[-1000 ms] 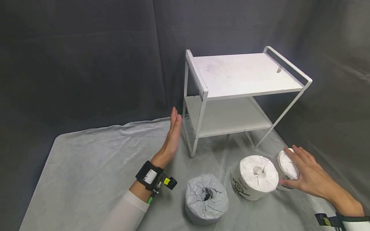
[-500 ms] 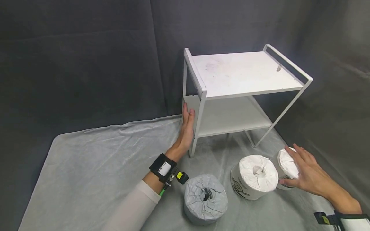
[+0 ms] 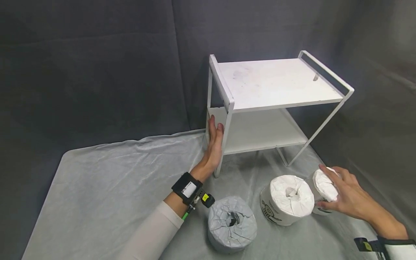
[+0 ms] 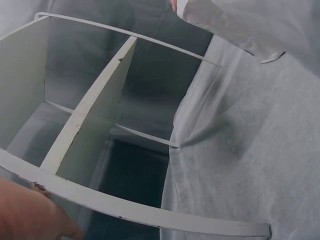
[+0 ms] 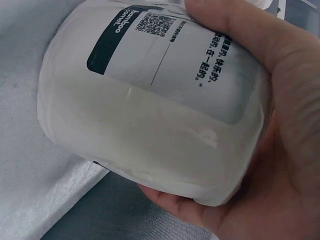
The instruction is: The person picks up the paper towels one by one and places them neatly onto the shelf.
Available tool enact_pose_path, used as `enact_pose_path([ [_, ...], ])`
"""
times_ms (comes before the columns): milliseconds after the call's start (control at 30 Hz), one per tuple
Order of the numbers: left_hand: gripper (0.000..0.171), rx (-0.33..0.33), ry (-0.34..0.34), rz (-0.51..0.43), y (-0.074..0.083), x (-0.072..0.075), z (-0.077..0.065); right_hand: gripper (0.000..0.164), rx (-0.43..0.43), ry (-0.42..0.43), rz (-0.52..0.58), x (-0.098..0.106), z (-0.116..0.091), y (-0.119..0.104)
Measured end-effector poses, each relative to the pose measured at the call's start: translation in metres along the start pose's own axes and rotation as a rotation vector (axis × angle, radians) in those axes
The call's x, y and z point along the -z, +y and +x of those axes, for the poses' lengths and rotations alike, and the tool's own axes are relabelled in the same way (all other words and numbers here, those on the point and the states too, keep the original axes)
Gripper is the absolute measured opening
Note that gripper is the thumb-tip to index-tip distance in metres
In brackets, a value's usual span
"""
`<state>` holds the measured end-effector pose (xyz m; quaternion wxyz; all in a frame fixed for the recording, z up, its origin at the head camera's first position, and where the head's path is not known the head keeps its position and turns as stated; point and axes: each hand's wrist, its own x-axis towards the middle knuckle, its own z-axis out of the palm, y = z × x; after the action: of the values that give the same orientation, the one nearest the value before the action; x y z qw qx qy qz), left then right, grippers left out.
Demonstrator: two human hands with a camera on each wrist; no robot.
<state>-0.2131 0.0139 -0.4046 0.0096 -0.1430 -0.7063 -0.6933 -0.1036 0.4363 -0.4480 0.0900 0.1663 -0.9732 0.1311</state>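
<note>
My left hand (image 3: 212,150) lies flat along the left side of a white two-tier shelf (image 3: 276,85), fingers straight and pointing up. In the left wrist view part of that hand (image 4: 30,212) shows by the shelf's front leg (image 4: 135,212). At the far right my right hand (image 3: 352,195) grips a paper-wrapped toilet roll (image 3: 325,186), thumb on the near side and fingers over the far side. Close up in the right wrist view, the toilet roll (image 5: 150,115) shows a QR code and a dark green label; the hand (image 5: 295,135) wraps around it.
Left of the gripped roll stands another white wrapped roll (image 3: 290,196) with dark print. A grey-wrapped roll (image 3: 230,224) sits nearer, at front centre. Grey cloth (image 3: 113,202) covers the table. Dark curtains (image 3: 97,72) hang behind and at the right.
My left hand has moved right, from beside the shelf to its left side. The right hand stays at the far right roll, its fingers curling a little more around it.
</note>
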Motion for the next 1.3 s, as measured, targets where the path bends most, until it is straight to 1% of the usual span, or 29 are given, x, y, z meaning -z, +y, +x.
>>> enact_pose_path([
  [133, 0.075, -0.005, 0.009, -0.013, 0.0, -0.001, 0.0, 0.132, -0.001, -0.01, 0.003, 0.0, 0.002, 0.0],
  [267, 0.095, 0.005, 0.013, -0.009, -0.001, -0.001, 0.0, 0.131, -0.02, -0.031, 0.003, 0.001, 0.003, 0.0],
  [333, 0.102, 0.012, 0.011, -0.008, 0.0, -0.001, 0.0, 0.131, -0.029, -0.041, 0.001, 0.002, 0.003, 0.0],
  [367, 0.101, 0.014, 0.009, -0.008, 0.0, -0.001, -0.001, 0.13, -0.033, -0.041, 0.002, 0.002, 0.003, -0.001],
  [433, 0.094, 0.02, 0.006, -0.012, 0.001, -0.001, -0.001, 0.13, -0.031, -0.038, 0.003, 0.002, 0.003, -0.001],
  [500, 0.083, 0.026, 0.004, -0.015, 0.002, 0.0, -0.001, 0.131, -0.027, -0.033, 0.003, 0.002, 0.003, 0.0],
  [567, 0.076, 0.026, 0.001, -0.021, 0.002, -0.001, -0.001, 0.13, -0.022, -0.025, 0.0, 0.002, 0.002, 0.0],
  [633, 0.073, 0.027, 0.003, -0.018, 0.002, -0.001, -0.001, 0.129, -0.019, -0.018, -0.002, 0.001, 0.001, 0.0],
  [767, 0.074, 0.033, 0.003, -0.003, 0.002, -0.001, 0.0, 0.127, -0.02, -0.01, 0.0, 0.002, 0.001, 0.001],
  [867, 0.079, 0.035, -0.003, 0.004, 0.0, -0.001, 0.0, 0.126, -0.022, 0.002, 0.001, 0.003, 0.0, 0.002],
  [1033, 0.08, 0.036, -0.014, -0.006, -0.002, -0.002, 0.002, 0.124, -0.032, 0.002, -0.018, 0.012, 0.002, 0.003],
  [1167, 0.079, 0.036, -0.013, -0.002, -0.002, -0.002, 0.002, 0.126, -0.062, -0.031, -0.034, 0.024, 0.004, -0.001],
  [1300, 0.077, 0.04, -0.019, 0.001, -0.002, -0.002, 0.002, 0.13, -0.108, -0.088, -0.049, 0.037, 0.006, -0.006],
])
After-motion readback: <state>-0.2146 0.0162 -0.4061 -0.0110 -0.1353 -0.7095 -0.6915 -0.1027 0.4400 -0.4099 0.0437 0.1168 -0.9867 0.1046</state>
